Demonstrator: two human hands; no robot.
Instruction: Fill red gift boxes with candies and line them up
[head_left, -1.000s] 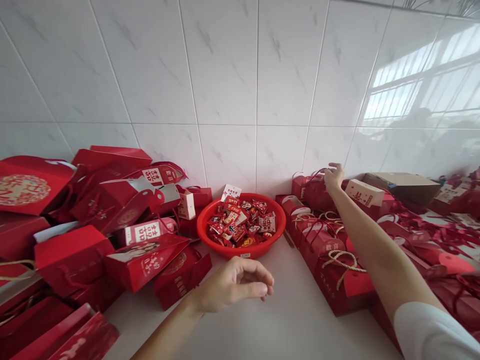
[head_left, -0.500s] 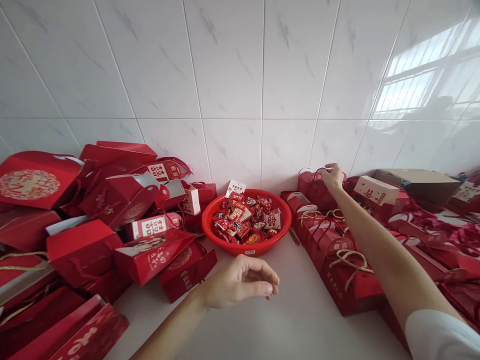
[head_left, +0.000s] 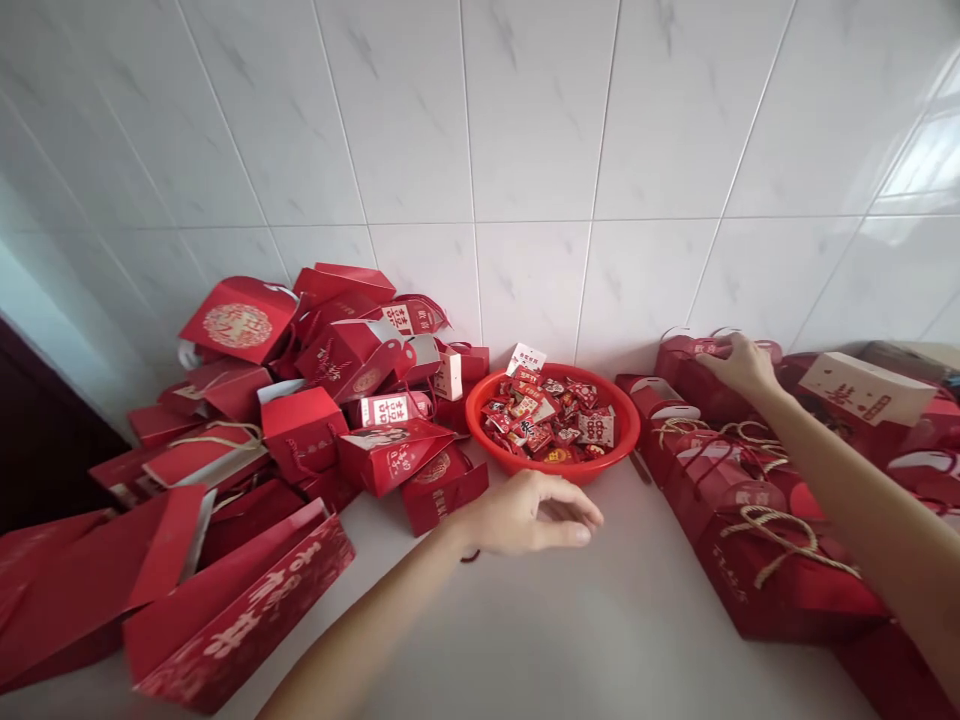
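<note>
My left hand (head_left: 532, 515) hovers over the grey-white tabletop (head_left: 570, 610), just in front of the red plastic basin (head_left: 622, 445). Its fingers curve loosely apart with nothing between them. Wrapped candies (head_left: 536, 410) in red and white wrappers heap up inside the basin. Over at the back right, my right hand (head_left: 739, 368) has its fingers bent over the top of a red gift box (head_left: 679, 362) by the wall; the hand partly covers the box, and the exact finger contact is hard to see.
Loose red gift boxes (head_left: 304, 425) pile up on the left, some with open tops. On the right stand rows of closed red boxes (head_left: 712, 560) with rope handles (head_left: 787, 535). A white tiled wall (head_left: 525, 120) rises behind. A cardboard box (head_left: 911, 355) sits far right.
The view has turned left, showing more of the left pile. My left hand is slightly farther forward. My right hand stays at the same back box, its fingers reaching farther left over its top.
</note>
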